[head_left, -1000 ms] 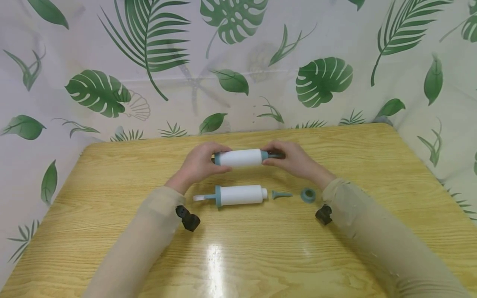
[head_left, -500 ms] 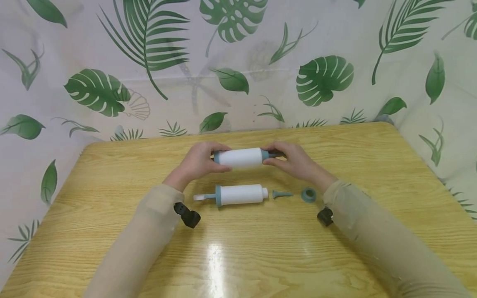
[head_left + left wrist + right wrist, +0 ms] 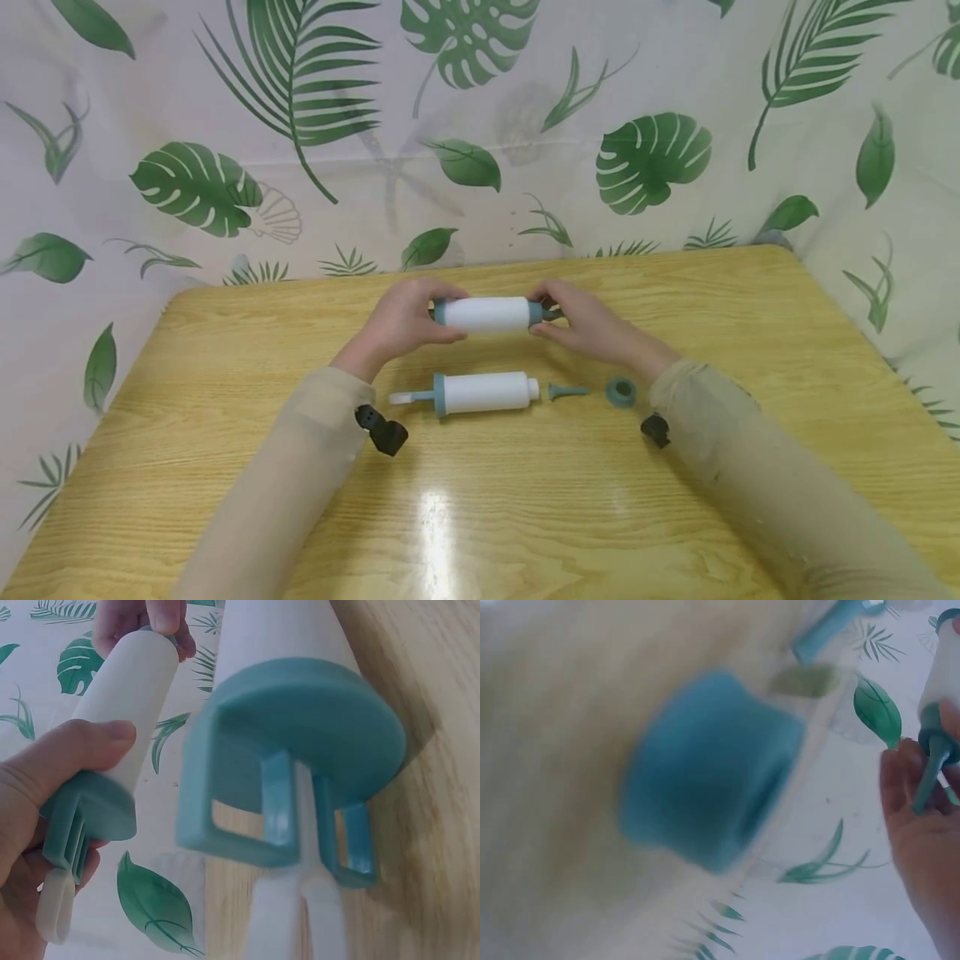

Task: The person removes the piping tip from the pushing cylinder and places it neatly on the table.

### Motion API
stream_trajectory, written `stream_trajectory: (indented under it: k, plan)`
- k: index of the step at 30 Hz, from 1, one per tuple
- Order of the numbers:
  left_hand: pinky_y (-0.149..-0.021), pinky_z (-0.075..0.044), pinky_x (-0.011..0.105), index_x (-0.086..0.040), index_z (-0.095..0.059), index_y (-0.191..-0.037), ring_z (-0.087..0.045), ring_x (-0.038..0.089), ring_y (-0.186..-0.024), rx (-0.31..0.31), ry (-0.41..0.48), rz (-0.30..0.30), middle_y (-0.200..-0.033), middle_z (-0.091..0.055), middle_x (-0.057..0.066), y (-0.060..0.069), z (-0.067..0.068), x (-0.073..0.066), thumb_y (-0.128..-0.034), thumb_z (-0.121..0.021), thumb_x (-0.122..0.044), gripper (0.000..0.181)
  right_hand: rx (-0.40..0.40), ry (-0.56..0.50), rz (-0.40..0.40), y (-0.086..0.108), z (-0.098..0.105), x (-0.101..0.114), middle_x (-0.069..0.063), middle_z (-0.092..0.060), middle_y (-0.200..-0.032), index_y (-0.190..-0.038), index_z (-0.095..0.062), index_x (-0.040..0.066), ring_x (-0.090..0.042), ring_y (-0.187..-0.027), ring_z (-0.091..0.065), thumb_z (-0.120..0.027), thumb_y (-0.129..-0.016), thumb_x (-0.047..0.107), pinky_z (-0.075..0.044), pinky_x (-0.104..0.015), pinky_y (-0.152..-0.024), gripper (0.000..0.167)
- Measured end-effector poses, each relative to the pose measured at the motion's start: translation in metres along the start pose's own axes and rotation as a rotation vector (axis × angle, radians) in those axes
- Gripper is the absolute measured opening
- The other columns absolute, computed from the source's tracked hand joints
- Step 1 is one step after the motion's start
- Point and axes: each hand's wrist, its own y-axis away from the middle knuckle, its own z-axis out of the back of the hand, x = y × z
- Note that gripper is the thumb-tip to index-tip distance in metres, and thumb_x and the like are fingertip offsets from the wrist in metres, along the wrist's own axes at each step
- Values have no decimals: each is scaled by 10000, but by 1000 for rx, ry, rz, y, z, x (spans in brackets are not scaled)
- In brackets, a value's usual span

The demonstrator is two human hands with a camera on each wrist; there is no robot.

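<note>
A white icing syringe (image 3: 487, 314) with teal ends is held level above the table. My left hand (image 3: 397, 321) grips its handle end, thumb (image 3: 97, 744) along the white barrel. At the other end, my right hand (image 3: 588, 321) pinches the teal collar (image 3: 535, 313); a slim teal nozzle (image 3: 931, 776) points toward its palm. Nearer to me lies a second icing syringe (image 3: 486, 392), its white-looped plunger (image 3: 411, 397) to the left and its bare white neck (image 3: 533, 389) to the right. Beside that neck are a loose teal nozzle (image 3: 567, 391) and a teal collar ring (image 3: 621, 392).
Everything lies on a wood-grain table (image 3: 525, 500), backed by a leaf-printed cloth (image 3: 540, 192). Black wrist cameras hang under the left cuff (image 3: 382, 432) and the right cuff (image 3: 656, 430). Both forearms reach in from the near edge.
The held syringe has tilted from slightly right-end-up to level. My right fingers have shifted a little around the collar. The parts on the table have not moved.
</note>
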Motion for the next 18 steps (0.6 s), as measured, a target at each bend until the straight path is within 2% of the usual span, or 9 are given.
stream_trajectory:
  k: [3,6,13,18]
  plan:
    - [-700,-505,314,-103,-705,-1119,-586,166,-897,-8,-22,-7,-1056,-671,18,-1,0,-1,-752,-826,-173,393,86,49,-7,-4,2,2,-113,-587,-1045,-1162,-542,-38,-245,-938,-544,-686,-892,146,-473,-397,-812,357]
    - [-706,-506,313,-106,-709,-1110,-587,163,-901,-13,-28,-7,-1052,-676,15,0,-1,0,-747,-830,-170,389,123,86,15,-6,3,4,-59,-605,-950,-1110,-579,-19,-201,-847,-536,-662,-906,160,-466,-366,-740,284]
    - [-705,-517,322,-106,-717,-1101,-596,176,-896,-9,17,2,-1047,-680,23,1,-3,1,-747,-829,-172,377,58,181,49,-6,1,8,-73,-640,-928,-1066,-605,-20,-196,-829,-589,-682,-886,143,-499,-363,-730,255]
    - [-698,-520,316,-110,-715,-1117,-599,184,-870,3,122,55,-1046,-677,31,1,-4,3,-736,-841,-194,410,-12,271,114,-4,2,9,-144,-644,-996,-1122,-588,-58,-251,-882,-619,-689,-881,113,-523,-390,-763,312]
